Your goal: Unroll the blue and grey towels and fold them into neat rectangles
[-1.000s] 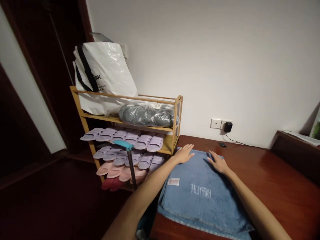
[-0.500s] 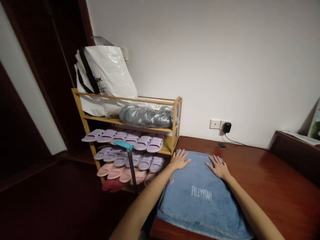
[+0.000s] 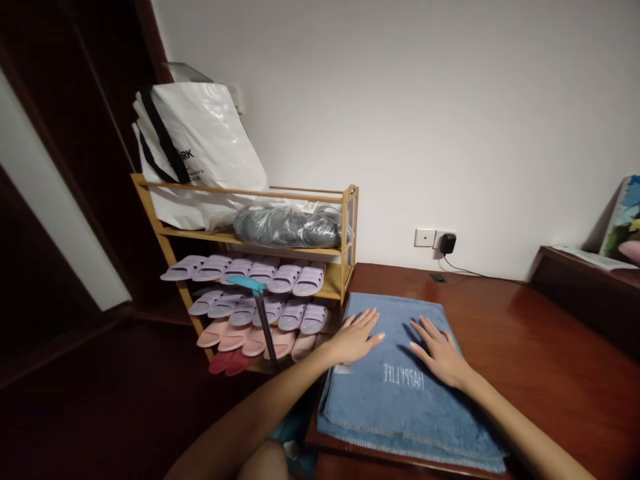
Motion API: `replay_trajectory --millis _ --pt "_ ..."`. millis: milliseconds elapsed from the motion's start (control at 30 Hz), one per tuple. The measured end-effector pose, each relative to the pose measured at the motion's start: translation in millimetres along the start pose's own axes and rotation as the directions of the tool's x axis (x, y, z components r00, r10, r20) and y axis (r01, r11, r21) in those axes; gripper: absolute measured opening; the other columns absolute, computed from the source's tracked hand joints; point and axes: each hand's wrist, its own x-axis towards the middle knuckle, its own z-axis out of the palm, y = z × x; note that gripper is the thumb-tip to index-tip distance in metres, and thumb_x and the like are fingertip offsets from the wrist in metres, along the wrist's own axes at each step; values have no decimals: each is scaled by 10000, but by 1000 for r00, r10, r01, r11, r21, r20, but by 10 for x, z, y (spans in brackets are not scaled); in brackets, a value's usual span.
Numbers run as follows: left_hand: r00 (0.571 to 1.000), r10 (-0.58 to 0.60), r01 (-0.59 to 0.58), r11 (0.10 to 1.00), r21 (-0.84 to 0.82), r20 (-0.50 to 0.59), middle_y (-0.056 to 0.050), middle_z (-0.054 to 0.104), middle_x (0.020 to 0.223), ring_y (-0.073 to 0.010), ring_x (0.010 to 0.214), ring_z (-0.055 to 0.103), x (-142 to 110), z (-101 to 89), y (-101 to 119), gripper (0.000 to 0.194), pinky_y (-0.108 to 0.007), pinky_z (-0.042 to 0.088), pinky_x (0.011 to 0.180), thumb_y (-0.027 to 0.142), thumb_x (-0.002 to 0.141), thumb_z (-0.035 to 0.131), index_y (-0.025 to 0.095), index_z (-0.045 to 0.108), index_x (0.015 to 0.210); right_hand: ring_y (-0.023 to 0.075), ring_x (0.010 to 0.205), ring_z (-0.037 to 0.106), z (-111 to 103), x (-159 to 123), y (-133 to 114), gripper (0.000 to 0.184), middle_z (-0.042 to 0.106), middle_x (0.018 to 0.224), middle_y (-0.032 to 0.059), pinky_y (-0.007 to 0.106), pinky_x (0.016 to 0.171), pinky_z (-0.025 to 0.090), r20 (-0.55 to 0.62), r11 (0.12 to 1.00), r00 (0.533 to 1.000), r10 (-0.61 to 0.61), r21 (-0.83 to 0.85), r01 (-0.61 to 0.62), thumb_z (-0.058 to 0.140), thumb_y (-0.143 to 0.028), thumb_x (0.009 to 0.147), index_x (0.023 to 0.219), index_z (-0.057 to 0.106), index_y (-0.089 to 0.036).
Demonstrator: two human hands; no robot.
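A folded blue towel [image 3: 395,407] with white stitched letters lies on the left end of a glossy red-brown wooden table [image 3: 540,360]. My left hand [image 3: 356,337] rests flat on the towel's left part, fingers spread and pointing away from me. My right hand [image 3: 439,352] lies flat on the towel a little to the right, just above the lettering, fingers also stretched out. Neither hand holds anything.
Left of the table stands a bamboo shoe rack [image 3: 345,253] with rows of lilac and pink slippers [image 3: 280,277], a white shopping bag [image 3: 195,153] and a grey bagged bundle [image 3: 293,227] on top. A teal-topped pole [image 3: 263,320] stands before it. A wall socket with plug [image 3: 447,243] is behind.
Both hands have slid back along the towel toward me, from its far edge to its middle. The camera has shifted slightly.
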Motion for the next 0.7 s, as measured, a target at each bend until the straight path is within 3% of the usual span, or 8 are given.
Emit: replay_trajectory --millis 67,233,400,567,700 --pt "999 -8 8 1000 4 33 -72 169 1541 -206 1418 128 -124 91 47 673 -425 120 1130 596 951 196 187 211 1484 235 1415 142 52 -152 -22 662 190 1531 24 491 1105 206 59 1000 998 8 -5 -8 210 -673 874 1441 276 -337" --pt "998 -15 17 999 41 -54 -55 216 1531 -211 1414 148 -193 228 73 593 -440 95 1137 538 962 272 227 266 1467 229 1414 143 83 -220 -10 676 210 1523 46 470 1111 208 86 999 996 21 -34 -18 197 -663 882 1438 304 -294" --pt "998 -59 59 997 -50 5 -60 261 1516 -198 1400 206 -235 26 116 528 -428 158 1129 480 988 254 226 319 1445 220 1399 208 -95 -356 -116 651 241 1513 65 464 1115 219 40 998 999 -35 -49 37 214 -626 900 1412 368 -255" --pt "973 -70 53 995 -85 -221 -51 312 1501 -173 1384 253 -562 -222 215 495 -367 217 1125 437 1001 231 223 341 1434 205 1417 124 -149 -779 -189 618 113 1541 -13 488 1123 212 113 996 990 -83 -9 85 273 -604 901 1461 149 -375" --pt "952 -73 90 995 45 -299 -89 235 1529 -247 1406 172 -719 -159 367 588 -433 188 1134 491 953 368 192 291 1453 225 1415 120 -49 -931 -157 622 99 1542 -11 498 1121 216 118 997 990 -79 9 79 308 -583 901 1460 122 -383"
